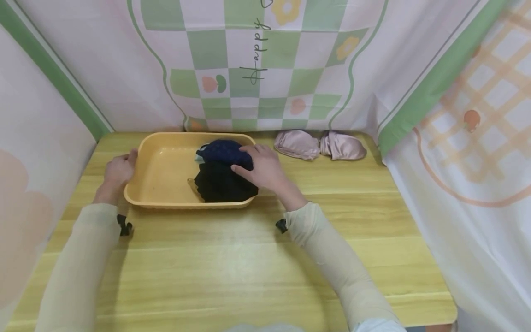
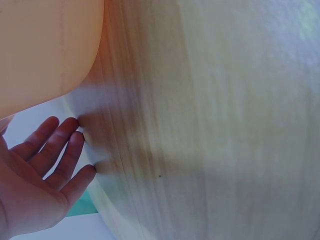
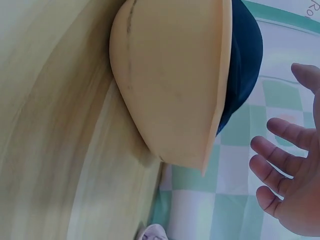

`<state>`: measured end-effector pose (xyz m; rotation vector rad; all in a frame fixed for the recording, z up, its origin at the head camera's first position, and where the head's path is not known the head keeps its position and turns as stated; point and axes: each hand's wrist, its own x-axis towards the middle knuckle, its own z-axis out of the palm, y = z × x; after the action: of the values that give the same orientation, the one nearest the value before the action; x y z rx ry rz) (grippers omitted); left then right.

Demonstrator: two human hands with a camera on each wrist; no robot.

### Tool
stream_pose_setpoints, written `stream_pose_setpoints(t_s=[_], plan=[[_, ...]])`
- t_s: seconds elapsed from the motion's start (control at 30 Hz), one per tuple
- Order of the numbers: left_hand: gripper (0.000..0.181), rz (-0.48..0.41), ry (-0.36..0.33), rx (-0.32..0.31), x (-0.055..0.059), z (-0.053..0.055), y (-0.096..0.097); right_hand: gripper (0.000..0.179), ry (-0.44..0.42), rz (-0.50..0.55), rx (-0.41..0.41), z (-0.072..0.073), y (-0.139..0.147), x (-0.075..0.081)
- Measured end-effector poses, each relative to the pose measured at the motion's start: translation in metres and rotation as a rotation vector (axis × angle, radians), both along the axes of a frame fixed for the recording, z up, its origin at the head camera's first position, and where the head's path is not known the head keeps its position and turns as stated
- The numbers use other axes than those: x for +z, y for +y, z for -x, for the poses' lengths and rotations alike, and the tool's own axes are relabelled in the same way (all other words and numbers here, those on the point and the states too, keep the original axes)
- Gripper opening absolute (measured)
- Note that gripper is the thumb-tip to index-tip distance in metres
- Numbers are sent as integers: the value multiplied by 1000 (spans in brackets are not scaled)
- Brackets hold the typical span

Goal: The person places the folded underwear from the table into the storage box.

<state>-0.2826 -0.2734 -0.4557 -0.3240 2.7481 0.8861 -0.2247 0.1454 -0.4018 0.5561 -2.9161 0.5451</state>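
Note:
A yellow plastic tray stands toward the back of the table. In its right half lie a navy bra and, in front of it, a black bra, both folded. My left hand is at the tray's left side, its thumb near the rim; the left wrist view shows its fingers spread and relaxed beside the tray wall. Over the tray's right end, my right hand reaches with thumb and fingers apart, holding nothing. In the right wrist view its fingers are loosely extended, apart from the tray.
A pink satin bra lies on the wooden table at the back right, beyond the tray. Behind the table hangs a green-and-white checked curtain, with more cloth along both sides.

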Motion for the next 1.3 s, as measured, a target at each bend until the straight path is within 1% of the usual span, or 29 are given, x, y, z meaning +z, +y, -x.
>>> stream_pose_setpoints(t_s=[0.1,0.2,0.43,0.63,1.07,1.2,1.3], plan=[[91,1,5,0,0,0,0,64,5,-24,-10,1,3,2],[91,8,21,-8,0,-1,0,66,-18,-35,-28,3,7,4],[90,5,19,-17,1,-3,0,65,-53,0,-63,6,20,4],[88,4,22,-24,0,-2,0,68,-86,53,-93,7,32,8],[92,-3,4,-10,3,0,-1,67,-57,61,-132,14,56,7],[91,3,7,-9,2,0,-1,69,-59,79,-148,15,63,6],[91,3,8,-3,0,0,-1,70,-74,81,-175,16,69,6]])
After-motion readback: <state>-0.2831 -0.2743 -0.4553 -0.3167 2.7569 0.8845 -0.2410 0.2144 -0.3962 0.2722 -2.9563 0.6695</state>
